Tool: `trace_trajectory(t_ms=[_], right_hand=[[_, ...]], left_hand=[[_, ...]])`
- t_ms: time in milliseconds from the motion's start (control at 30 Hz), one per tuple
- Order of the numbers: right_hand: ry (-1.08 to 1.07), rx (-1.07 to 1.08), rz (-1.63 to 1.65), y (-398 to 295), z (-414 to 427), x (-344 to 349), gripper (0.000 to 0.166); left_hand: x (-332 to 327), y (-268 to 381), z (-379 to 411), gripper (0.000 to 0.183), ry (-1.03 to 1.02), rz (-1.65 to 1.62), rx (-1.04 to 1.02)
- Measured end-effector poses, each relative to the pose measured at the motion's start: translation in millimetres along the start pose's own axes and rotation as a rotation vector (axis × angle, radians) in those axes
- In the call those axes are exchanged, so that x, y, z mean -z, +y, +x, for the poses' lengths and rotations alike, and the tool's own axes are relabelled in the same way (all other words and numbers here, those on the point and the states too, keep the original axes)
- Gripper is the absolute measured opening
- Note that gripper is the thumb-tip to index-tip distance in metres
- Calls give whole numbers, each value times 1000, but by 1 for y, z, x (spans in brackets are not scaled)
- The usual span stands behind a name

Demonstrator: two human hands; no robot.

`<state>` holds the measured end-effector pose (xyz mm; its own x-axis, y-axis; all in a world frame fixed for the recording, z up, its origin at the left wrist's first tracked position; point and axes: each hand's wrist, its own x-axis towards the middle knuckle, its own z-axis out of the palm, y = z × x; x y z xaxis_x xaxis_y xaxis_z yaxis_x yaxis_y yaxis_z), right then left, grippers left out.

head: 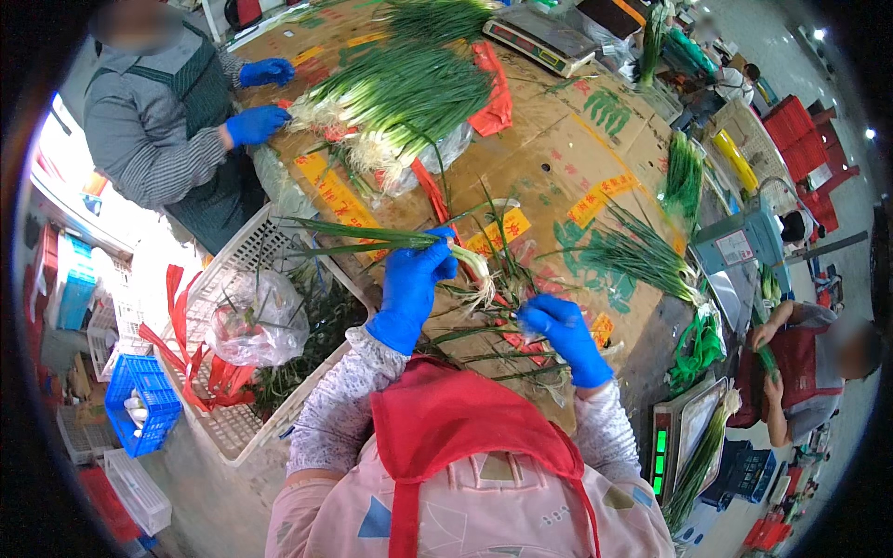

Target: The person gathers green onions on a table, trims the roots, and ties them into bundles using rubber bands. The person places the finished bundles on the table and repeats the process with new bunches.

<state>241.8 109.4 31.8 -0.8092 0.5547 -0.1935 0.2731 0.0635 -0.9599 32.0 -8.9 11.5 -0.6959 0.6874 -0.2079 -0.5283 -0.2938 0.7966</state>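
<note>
In front of my chest, my left hand, in a blue glove, grips a few spring onions. Their white, rooted ends point right and the green leaves stretch left. My right hand, also gloved, is low over the table beside the roots. Its fingers are bent and blurred, and whether they pinch anything is unclear. Loose leaves and trimmings lie around and under both hands on the cardboard-covered table. Farther back spreads a large heap of spring onions, roots towards the left.
Across the heap stands a co-worker with blue-gloved hands. A white plastic crate at left holds greens, a clear bag and red ribbon. Bundled spring onions, green ties and a digital scale are at right, near another person.
</note>
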Motion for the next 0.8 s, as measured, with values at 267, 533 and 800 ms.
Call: trace_trajectory(t_ms=[267, 533, 800], right_hand=[[408, 532, -552, -32, 25, -60, 28], [494, 607, -482, -7, 39, -65, 7], [486, 129, 34, 16, 37, -17, 10]], left_hand=[[-14, -7, -11, 18, -40, 230, -119], [-12, -7, -19, 15, -31, 248, 1], [-8, 7, -16, 17, -95, 205, -167]])
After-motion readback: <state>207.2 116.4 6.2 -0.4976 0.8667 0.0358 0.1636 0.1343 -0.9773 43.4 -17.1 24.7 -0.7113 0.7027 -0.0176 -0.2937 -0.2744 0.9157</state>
